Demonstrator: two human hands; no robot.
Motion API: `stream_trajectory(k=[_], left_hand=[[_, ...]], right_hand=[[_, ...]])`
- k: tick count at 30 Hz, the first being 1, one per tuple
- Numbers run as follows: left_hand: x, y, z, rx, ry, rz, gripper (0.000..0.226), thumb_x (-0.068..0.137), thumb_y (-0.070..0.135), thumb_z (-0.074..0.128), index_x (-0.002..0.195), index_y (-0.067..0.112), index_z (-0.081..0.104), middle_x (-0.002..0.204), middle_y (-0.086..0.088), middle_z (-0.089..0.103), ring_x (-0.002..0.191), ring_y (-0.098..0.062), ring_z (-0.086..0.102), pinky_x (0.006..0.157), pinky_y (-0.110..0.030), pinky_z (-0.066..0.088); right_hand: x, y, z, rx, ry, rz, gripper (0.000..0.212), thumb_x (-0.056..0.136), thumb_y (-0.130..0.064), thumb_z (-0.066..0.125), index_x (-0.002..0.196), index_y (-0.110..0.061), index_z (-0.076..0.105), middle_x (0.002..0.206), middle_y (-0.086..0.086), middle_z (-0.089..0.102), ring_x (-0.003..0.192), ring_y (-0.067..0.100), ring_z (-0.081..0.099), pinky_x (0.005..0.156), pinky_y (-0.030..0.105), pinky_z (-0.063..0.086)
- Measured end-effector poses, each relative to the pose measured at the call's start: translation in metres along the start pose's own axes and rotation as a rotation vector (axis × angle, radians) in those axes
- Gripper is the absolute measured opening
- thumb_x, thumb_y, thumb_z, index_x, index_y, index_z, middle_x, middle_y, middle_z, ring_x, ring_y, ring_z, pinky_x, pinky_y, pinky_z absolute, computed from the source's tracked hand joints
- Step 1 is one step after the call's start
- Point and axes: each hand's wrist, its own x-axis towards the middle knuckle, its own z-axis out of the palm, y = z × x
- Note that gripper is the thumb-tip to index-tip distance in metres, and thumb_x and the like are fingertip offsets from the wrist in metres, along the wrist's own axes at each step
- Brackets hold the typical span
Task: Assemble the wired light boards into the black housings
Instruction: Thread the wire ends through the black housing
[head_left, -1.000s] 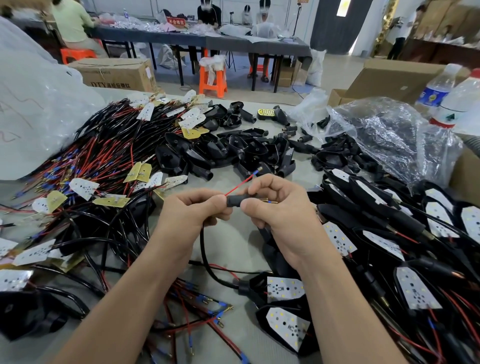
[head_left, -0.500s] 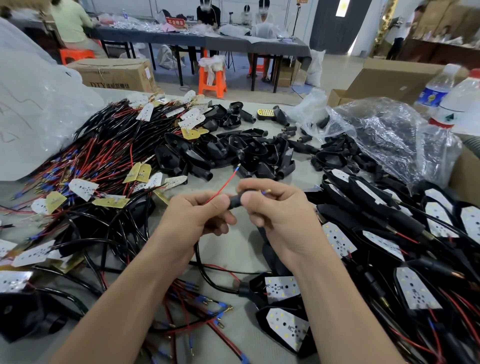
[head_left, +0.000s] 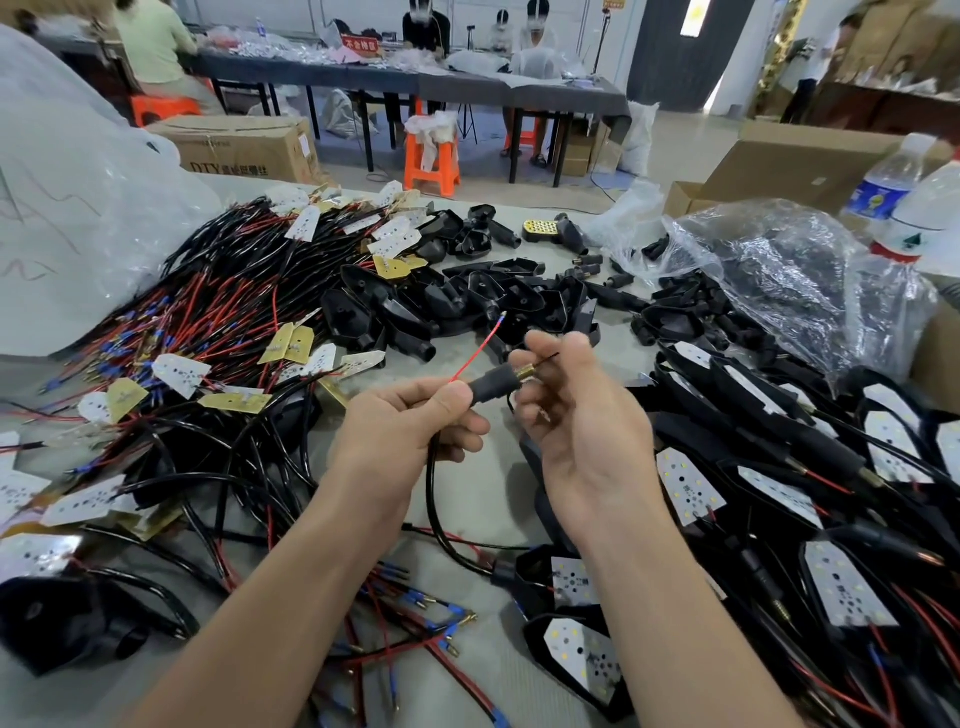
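My left hand (head_left: 405, 431) pinches the near end of a black sleeve (head_left: 493, 387), held above the table. A thin red wire (head_left: 475, 353) sticks up out of the sleeve beside my fingertips. A brass tip (head_left: 527, 371) with a short black wire shows at the sleeve's other end. My right hand (head_left: 587, 426) is palm up, fingers loosely curled beside that tip, gripping nothing. A black cable (head_left: 431, 483) loops from the sleeve down to a black housing with a white light board (head_left: 569, 579).
Wired light boards (head_left: 208, 322) are heaped on the left and empty black housings (head_left: 467, 306) behind my hands. Assembled housings (head_left: 779, 467) crowd the right. A plastic bag (head_left: 779, 270), two bottles (head_left: 883, 192) and cardboard boxes (head_left: 810, 161) stand at the back right.
My right hand has let go of the sleeve and turned palm up. The left hand keeps its hold, and the sleeve's brass tip and black wire are now exposed.
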Motion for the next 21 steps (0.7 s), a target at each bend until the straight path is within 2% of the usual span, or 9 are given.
stream_trajectory(k=[3, 6, 9, 11, 13, 16, 19, 21], left_hand=[[-0.002, 0.001, 0.0, -0.008, 0.014, 0.012, 0.016, 0.095, 0.012, 0.067, 0.086, 0.015, 0.079, 0.071, -0.012, 0.074, 0.055, -0.015, 0.067, 0.053, -0.021, 0.052], [-0.004, 0.002, 0.001, 0.077, 0.057, 0.005, 0.019, 0.097, 0.02, 0.067, 0.084, 0.015, 0.08, 0.075, -0.01, 0.077, 0.062, -0.014, 0.071, 0.058, -0.02, 0.055], [-0.002, 0.003, -0.001, 0.179, 0.156, 0.018, 0.024, 0.096, 0.027, 0.07, 0.077, 0.02, 0.083, 0.082, -0.004, 0.079, 0.073, -0.007, 0.069, 0.067, -0.019, 0.054], [0.0, 0.006, -0.004, 0.056, 0.15, -0.037, 0.024, 0.098, 0.023, 0.064, 0.082, 0.016, 0.081, 0.087, -0.003, 0.079, 0.077, -0.006, 0.069, 0.066, -0.017, 0.053], [0.002, 0.012, -0.009, -0.19, 0.113, -0.094, 0.021, 0.099, 0.021, 0.058, 0.089, 0.018, 0.076, 0.081, 0.0, 0.076, 0.071, -0.009, 0.068, 0.062, -0.018, 0.052], [0.007, 0.02, -0.021, -0.424, 0.018, -0.066, 0.023, 0.091, 0.029, 0.061, 0.078, 0.024, 0.079, 0.069, 0.007, 0.065, 0.062, -0.007, 0.059, 0.06, -0.016, 0.049], [0.007, 0.023, -0.028, -0.437, -0.018, -0.01, 0.021, 0.085, 0.033, 0.066, 0.07, 0.025, 0.078, 0.063, 0.008, 0.059, 0.061, -0.006, 0.056, 0.063, -0.017, 0.048], [0.007, 0.02, -0.028, -0.25, 0.024, 0.042, 0.024, 0.082, 0.027, 0.074, 0.059, 0.024, 0.071, 0.06, 0.006, 0.057, 0.062, -0.008, 0.054, 0.071, -0.021, 0.048]], right_hand=[[-0.003, 0.004, 0.002, -0.2, -0.106, 0.0, 0.033, 0.105, -0.027, 0.054, 0.091, -0.014, 0.08, 0.081, 0.008, 0.07, 0.061, 0.016, 0.056, 0.057, 0.024, 0.046], [-0.001, 0.005, 0.001, -0.258, -0.091, -0.041, 0.033, 0.107, -0.017, 0.049, 0.09, -0.008, 0.077, 0.077, 0.011, 0.071, 0.055, 0.016, 0.055, 0.051, 0.023, 0.044], [0.001, 0.007, -0.001, -0.342, -0.082, -0.074, 0.033, 0.106, -0.012, 0.05, 0.086, -0.005, 0.075, 0.065, 0.013, 0.065, 0.054, 0.019, 0.052, 0.05, 0.025, 0.042], [0.003, 0.008, -0.004, -0.428, -0.086, -0.103, 0.033, 0.105, -0.012, 0.051, 0.084, -0.007, 0.076, 0.063, 0.015, 0.064, 0.055, 0.023, 0.053, 0.05, 0.027, 0.044], [0.003, 0.009, -0.005, -0.506, -0.103, -0.132, 0.032, 0.104, -0.011, 0.052, 0.083, -0.009, 0.076, 0.062, 0.014, 0.066, 0.055, 0.024, 0.056, 0.05, 0.028, 0.046], [0.001, 0.013, -0.003, -0.512, -0.126, -0.123, 0.03, 0.105, -0.009, 0.051, 0.085, -0.005, 0.073, 0.064, 0.011, 0.069, 0.055, 0.021, 0.061, 0.051, 0.027, 0.051], [0.002, 0.013, -0.002, -0.447, -0.07, -0.106, 0.029, 0.105, -0.008, 0.049, 0.086, -0.004, 0.072, 0.066, 0.009, 0.072, 0.056, 0.02, 0.064, 0.052, 0.027, 0.055], [0.003, 0.011, -0.002, -0.359, -0.013, -0.073, 0.03, 0.105, -0.009, 0.048, 0.088, -0.004, 0.072, 0.07, 0.012, 0.073, 0.055, 0.02, 0.066, 0.054, 0.028, 0.056]])
